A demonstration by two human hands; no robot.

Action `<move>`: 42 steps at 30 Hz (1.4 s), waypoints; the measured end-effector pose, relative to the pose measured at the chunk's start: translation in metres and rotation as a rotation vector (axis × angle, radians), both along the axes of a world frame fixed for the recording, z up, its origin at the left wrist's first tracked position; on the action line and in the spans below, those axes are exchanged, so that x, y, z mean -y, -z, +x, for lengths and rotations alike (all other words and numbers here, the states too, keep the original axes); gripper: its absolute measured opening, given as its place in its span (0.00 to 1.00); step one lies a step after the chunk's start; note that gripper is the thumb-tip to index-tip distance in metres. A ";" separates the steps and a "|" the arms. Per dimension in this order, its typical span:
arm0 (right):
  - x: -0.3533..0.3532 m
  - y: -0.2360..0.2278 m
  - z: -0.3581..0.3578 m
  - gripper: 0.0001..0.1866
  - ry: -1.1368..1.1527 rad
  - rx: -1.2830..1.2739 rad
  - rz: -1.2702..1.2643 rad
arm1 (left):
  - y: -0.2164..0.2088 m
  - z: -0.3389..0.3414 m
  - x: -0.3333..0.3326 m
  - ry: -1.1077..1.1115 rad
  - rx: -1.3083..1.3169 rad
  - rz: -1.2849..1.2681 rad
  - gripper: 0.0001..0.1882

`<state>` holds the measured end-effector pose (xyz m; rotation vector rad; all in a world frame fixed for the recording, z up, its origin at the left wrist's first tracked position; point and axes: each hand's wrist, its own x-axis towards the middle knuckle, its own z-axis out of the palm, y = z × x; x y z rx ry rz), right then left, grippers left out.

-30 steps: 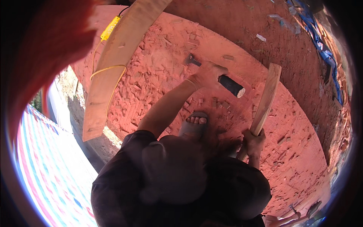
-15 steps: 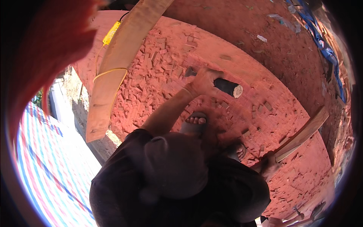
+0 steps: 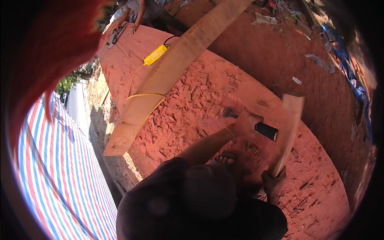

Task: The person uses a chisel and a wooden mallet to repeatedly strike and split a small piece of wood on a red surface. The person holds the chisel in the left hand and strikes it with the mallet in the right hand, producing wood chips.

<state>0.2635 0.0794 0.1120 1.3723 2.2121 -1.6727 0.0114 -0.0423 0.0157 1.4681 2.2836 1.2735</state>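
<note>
My left hand is closed around the middle of a short hand tool over a reddish wooden slab. To the right of this hand juts the tool's black-wrapped cylindrical end; a dark, flat end sticks out on the left. My right hand grips the near end of a long, slightly curved wooden strip. The strip is raised at a tilt, its far end blurred, and it passes in front of the black-wrapped end. Whether they touch, I cannot tell. Loose wood chips cover the slab around the tool.
Across the slab's left part lies a long brown plank, with a yellow box and yellow cord on it. Far left, another person's hand rests on the slab near a tool. A striped tarp covers the left side.
The view has shifted, bringing another person into sight at the far left. My right hand has swung the wooden strip leftward and more upright, beside the tool. My left hand keeps its hold.
</note>
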 end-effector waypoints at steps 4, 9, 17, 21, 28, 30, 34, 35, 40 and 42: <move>-0.004 0.037 0.037 0.19 0.193 0.084 -0.056 | 0.008 0.009 0.007 0.100 -0.112 -0.042 0.29; -0.049 -0.034 0.044 0.17 0.448 -0.568 0.013 | 0.012 0.001 0.006 0.034 -0.096 -0.196 0.31; 0.001 -0.003 -0.010 0.13 0.109 -0.242 0.012 | -0.001 -0.009 0.002 0.011 -0.105 0.041 0.17; 0.000 0.042 0.043 0.13 0.140 -0.068 -0.046 | -0.004 -0.011 0.003 0.013 -0.129 0.035 0.17; -0.058 -0.068 0.027 0.10 0.369 -0.656 0.042 | 0.013 -0.006 0.001 -0.019 -0.168 -0.067 0.15; -0.067 -0.095 0.001 0.11 0.626 -0.951 0.010 | 0.017 -0.004 0.002 -0.011 -0.164 -0.051 0.13; -0.021 -0.044 -0.012 0.13 0.445 -0.902 -0.223 | 0.024 -0.008 0.002 0.028 -0.042 -0.144 0.12; -0.008 -0.016 -0.008 0.16 0.272 -0.396 -0.049 | 0.025 -0.010 0.002 0.034 -0.131 -0.130 0.12; 0.023 0.065 0.068 0.20 0.162 0.043 0.031 | 0.027 0.013 0.026 0.259 -0.116 -0.559 0.21; 0.019 0.061 0.078 0.13 0.349 -0.064 -0.112 | 0.027 0.020 0.035 0.266 -0.128 -0.332 0.17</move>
